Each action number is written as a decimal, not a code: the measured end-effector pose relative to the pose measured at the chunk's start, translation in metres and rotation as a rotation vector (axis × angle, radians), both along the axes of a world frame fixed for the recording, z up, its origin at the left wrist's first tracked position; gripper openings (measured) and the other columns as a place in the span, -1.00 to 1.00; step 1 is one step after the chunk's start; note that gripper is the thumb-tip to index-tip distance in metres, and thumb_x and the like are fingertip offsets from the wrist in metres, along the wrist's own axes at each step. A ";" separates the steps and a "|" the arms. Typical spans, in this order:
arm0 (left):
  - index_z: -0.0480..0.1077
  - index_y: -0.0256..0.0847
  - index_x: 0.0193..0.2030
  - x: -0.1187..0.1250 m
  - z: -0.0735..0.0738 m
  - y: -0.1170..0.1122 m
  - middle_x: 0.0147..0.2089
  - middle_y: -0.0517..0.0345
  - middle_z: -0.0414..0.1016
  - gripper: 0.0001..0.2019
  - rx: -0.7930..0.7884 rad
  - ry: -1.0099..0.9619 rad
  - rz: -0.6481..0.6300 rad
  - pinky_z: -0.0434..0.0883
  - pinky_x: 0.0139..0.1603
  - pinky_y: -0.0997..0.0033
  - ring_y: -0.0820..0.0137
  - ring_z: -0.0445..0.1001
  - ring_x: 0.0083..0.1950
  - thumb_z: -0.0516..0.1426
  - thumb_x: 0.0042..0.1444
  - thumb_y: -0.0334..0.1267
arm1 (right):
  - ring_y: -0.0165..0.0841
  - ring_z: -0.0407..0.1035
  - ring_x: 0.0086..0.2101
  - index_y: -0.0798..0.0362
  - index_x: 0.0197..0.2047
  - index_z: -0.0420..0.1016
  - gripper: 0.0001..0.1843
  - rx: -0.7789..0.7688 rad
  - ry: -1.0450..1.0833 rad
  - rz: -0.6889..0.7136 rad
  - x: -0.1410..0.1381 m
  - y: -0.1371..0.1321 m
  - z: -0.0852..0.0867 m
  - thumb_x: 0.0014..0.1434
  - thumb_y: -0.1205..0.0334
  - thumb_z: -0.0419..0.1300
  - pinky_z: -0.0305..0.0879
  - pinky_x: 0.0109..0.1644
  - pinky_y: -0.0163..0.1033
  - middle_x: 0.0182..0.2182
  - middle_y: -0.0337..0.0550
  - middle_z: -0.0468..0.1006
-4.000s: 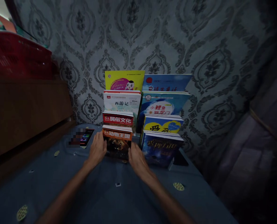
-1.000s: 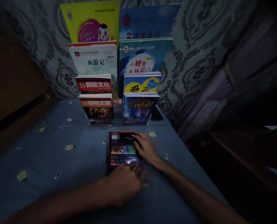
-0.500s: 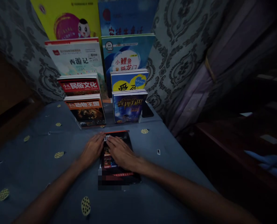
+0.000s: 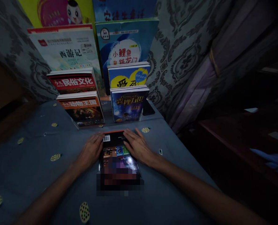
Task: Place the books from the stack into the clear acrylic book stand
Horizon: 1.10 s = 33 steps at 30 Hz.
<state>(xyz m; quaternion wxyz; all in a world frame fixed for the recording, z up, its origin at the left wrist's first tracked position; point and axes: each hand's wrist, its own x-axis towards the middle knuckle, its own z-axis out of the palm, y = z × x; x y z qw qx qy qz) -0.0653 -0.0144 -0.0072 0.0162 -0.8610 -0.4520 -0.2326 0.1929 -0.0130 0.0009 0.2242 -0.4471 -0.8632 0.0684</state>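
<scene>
A dark book (image 4: 117, 151) lies flat on the cloth-covered table, with a barcode at its top left and several small colour pictures. Its lower part is blurred by blocky pixels. My left hand (image 4: 90, 151) rests along the book's upper left edge, fingers stretched out. Over the upper right edge lies my right hand (image 4: 139, 147), palm down with the fingers somewhat spread. Neither hand grasps the book. Just beyond it stand a book with a lion on its cover (image 4: 82, 111) and a blue book (image 4: 128, 104).
Behind these, more books rise in two columns, among them a pale book (image 4: 68, 51) and a teal book (image 4: 129, 37). A dark phone-like object (image 4: 148, 108) lies by the right column. Patterned fabric (image 4: 176, 59) and a tied curtain (image 4: 199, 81) hang behind the table (image 4: 176, 187).
My right hand has slid from the middle of the book to its upper right edge, uncovering the barcode and pictures. My left hand stays at the left edge. The view has shifted slightly.
</scene>
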 end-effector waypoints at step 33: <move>0.37 -0.19 0.25 0.067 0.024 0.040 0.04 -0.07 0.36 -0.54 -0.070 0.171 -0.316 0.37 0.05 0.09 0.17 0.29 0.04 -0.06 0.26 -0.49 | -0.25 0.36 0.16 -0.01 0.43 0.02 -0.43 -0.107 0.319 0.056 0.027 0.021 -0.008 0.38 0.33 -0.14 0.21 0.30 0.11 0.15 -0.08 0.51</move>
